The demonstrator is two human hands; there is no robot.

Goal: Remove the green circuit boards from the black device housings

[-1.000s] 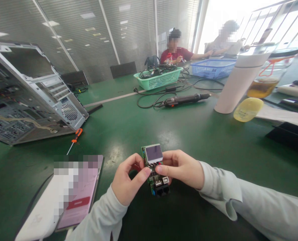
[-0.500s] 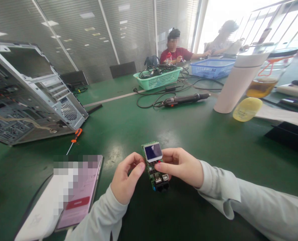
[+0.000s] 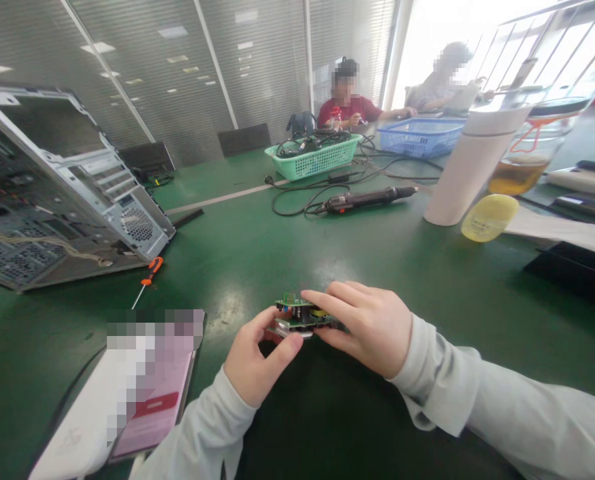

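Note:
Between my two hands is a green circuit board assembly [image 3: 302, 316], seen edge-on, with stacked boards and small parts between them. My left hand [image 3: 261, 353] grips its left end, thumb at the lower edge and fingers behind. My right hand [image 3: 370, 323] holds the right end, fingers over the top and thumb beneath. The screen side now faces down or away, so the display is mostly hidden. Both hands are closed on the board, just above the green table [image 3: 257, 260].
An open computer case [image 3: 77, 187] stands at left, with an orange-handled screwdriver [image 3: 150, 273] near it. A phone [image 3: 152, 407] and a white device [image 3: 97, 407] lie front left. Beyond are an electric screwdriver [image 3: 367, 199], baskets [image 3: 322, 163], a pale tumbler [image 3: 475, 167] and two people.
The circuit board has been turned over from screen-up to edge-on. My right hand has rolled so its back faces up, and my left fingers have closed on the board's left end.

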